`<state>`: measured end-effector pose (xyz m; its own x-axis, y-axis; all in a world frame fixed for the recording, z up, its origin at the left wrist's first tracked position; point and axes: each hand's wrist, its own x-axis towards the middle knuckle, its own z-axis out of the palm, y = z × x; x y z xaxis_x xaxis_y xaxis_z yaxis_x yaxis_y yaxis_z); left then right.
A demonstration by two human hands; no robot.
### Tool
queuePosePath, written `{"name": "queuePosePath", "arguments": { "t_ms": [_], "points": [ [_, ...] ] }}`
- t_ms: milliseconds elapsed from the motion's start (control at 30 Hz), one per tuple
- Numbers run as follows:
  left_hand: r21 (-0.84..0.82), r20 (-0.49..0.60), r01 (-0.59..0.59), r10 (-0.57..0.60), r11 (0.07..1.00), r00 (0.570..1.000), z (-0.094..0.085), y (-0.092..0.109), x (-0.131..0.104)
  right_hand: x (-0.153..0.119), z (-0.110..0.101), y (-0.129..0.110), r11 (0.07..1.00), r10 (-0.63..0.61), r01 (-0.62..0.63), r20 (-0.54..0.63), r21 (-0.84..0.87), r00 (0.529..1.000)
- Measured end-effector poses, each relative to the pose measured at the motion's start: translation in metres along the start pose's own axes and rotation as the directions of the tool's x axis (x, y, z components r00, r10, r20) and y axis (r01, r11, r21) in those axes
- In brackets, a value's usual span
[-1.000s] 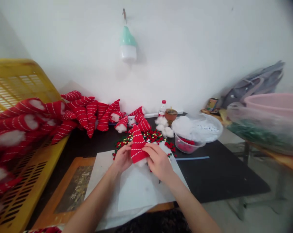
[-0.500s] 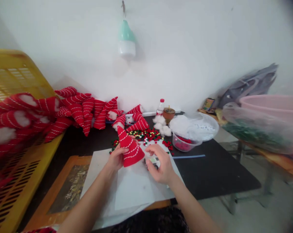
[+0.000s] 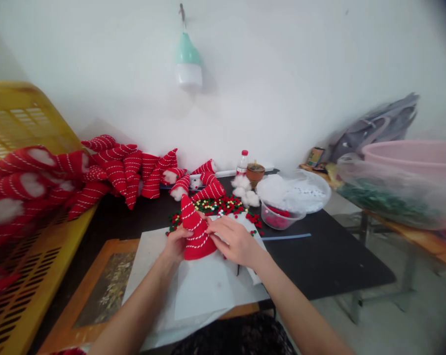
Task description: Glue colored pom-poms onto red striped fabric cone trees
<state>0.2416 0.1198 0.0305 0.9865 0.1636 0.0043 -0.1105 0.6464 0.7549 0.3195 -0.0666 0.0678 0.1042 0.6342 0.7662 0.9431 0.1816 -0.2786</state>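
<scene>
My left hand is wrapped round the left side of a red cone-shaped Christmas hat with white dashed stripes. The hat stands tip up over the white paper. Against its right side, the fingertips of my right hand are pinched together; whatever lies between them is hidden. A thin dark object pokes out below my right hand, mostly covered. Small red, green and white pom-poms are scattered just behind the hat.
Stuffed red striped hats fill the back left, spilling over a yellow crate. Tufts of white fluff, a bottle and plastic tubs stand behind. A blue strip lies right. A pink basin sits farther right.
My right hand has moved left onto the hat's right side, its fingers closing from apart to a pinch. The hat has turned more upright in my left hand.
</scene>
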Motion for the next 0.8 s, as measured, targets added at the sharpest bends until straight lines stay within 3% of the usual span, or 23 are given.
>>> {"name": "queuePosePath", "arguments": {
  "t_ms": [233, 400, 533, 700, 800],
  "points": [
    [-0.042, -0.041, 0.015, -0.017, 0.999, 0.999, 0.003, 0.0, 0.0, 0.003, 0.004, 0.007, 0.999, -0.036, 0.036, 0.046, -0.009, 0.998],
    [-0.104, -0.071, -0.01, 0.002, 0.994, 0.997, 0.004, 0.003, -0.002, -0.001, 0.003, 0.006, 0.969, 0.123, -0.121, 0.004, 0.214, 0.992],
    [-0.07, -0.116, -0.006, -0.002, 0.998, 0.993, 0.003, 0.004, -0.002, -0.008, 0.005, 0.005, 0.941, 0.241, -0.25, 0.069, 0.227, 0.968],
    [0.029, -0.27, 0.044, -0.034, 0.999, 0.962, -0.003, 0.002, 0.002, -0.009, 0.009, 0.001, 0.94, 0.269, -0.273, 0.051, 0.206, 0.962],
    [0.06, -0.3, 0.002, 0.016, 0.998, 0.954, -0.006, -0.002, 0.005, -0.009, 0.012, 0.0, 0.94, 0.284, -0.288, 0.048, 0.182, 0.957]
  ]
}}
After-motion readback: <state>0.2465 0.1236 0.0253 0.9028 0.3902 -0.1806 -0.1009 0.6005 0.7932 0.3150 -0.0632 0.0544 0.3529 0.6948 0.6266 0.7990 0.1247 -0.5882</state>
